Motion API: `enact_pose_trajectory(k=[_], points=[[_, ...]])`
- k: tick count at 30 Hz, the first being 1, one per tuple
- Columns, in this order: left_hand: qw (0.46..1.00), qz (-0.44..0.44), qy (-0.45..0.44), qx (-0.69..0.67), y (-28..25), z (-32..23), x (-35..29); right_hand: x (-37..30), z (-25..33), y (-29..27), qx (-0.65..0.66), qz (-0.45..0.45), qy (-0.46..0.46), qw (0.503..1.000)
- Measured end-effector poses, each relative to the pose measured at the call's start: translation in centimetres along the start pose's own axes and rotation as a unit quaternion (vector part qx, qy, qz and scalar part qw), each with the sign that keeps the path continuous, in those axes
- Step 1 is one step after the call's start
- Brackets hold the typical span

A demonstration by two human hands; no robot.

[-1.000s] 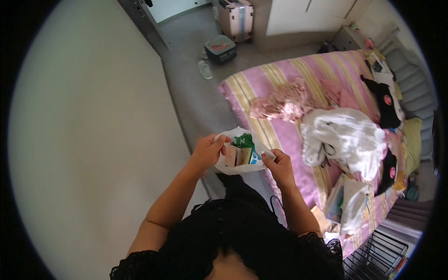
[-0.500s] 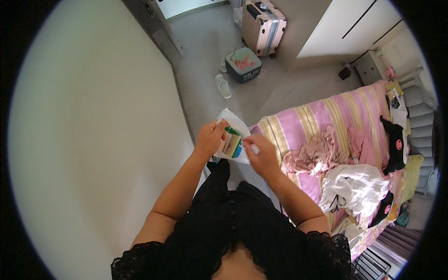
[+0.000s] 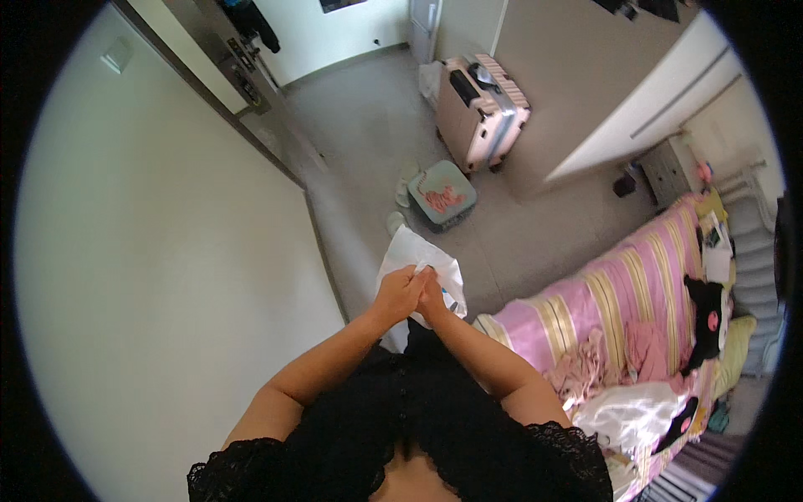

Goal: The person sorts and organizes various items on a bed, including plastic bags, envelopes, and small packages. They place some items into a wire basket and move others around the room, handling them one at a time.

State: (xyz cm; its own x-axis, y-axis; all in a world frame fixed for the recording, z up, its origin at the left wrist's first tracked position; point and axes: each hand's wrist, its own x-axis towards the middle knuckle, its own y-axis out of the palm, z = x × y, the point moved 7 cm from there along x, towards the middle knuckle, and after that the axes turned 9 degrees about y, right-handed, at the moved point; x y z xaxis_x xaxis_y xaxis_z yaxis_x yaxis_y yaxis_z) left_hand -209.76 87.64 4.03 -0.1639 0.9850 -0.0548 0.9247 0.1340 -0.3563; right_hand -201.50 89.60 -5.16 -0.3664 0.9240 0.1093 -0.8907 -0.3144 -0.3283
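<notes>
A person in a black lace-trimmed top stands between a pale wall and a bed, both hands drawn together in front of the chest around a thin white plastic bag [image 3: 416, 261]. The left hand [image 3: 396, 293] and the right hand [image 3: 432, 298] are pressed side by side, fingers curled shut on the bunched upper part of the bag, whose loose white sheet fans out above and beyond the knuckles. A sliver of blue shows at the bag's edge just right of the right hand; whatever else it holds is hidden from view.

Judging by the gathered neck, the bag appears to have been closed up or is being pinched shut, with any knotting or setting down seemingly not yet done; the grip hides whether a knot exists.

Beyond the hands, on the grey floor, sit a small teal square stool with a pink pattern [image 3: 442, 195] and, farther off, a pink hard-shell suitcase [image 3: 481, 110] standing upright. To the right of the right hand, well apart, runs the bed with a pink and yellow striped cover [image 3: 615, 293], strewn with pink garments [image 3: 623, 356], a white satin cloth [image 3: 631, 416] and a black soft toy [image 3: 704, 322].
</notes>
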Motion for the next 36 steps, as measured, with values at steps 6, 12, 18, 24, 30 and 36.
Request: enact_pose_trajectory(k=[6, 12, 18, 24, 30, 36], points=[[0.984, -0.092, -0.085, -0.13, -9.5, 3.1, 9.9, 14.9, 6.0, 6.6, -0.086, 0.245, -0.031, 0.965], [0.925, -0.25, -0.161, -0.235, -23.8, 6.5, 15.9, 28.7, 19.2, 10.4, -0.256, 0.525, -0.046, 0.81], [0.903, -0.292, -0.177, -0.259, -32.9, 14.9, 24.9, 49.7, 33.2, 24.1, -0.189, 0.255, -0.275, 0.908], [0.902, -0.3, -0.212, -0.229, -39.7, 20.2, 33.6, 58.5, 38.9, 45.3, -0.404, 0.121, -0.594, 0.686], [0.91, -0.319, -0.224, -0.143, -47.0, 24.6, 37.3, 64.9, 30.1, 53.3, -0.617, 0.166, -0.645, 0.419], [0.871, -0.35, -0.27, -0.214, -49.9, 27.1, 39.4, 68.2, 28.7, 49.6, -0.581, 0.111, -0.651, 0.476]])
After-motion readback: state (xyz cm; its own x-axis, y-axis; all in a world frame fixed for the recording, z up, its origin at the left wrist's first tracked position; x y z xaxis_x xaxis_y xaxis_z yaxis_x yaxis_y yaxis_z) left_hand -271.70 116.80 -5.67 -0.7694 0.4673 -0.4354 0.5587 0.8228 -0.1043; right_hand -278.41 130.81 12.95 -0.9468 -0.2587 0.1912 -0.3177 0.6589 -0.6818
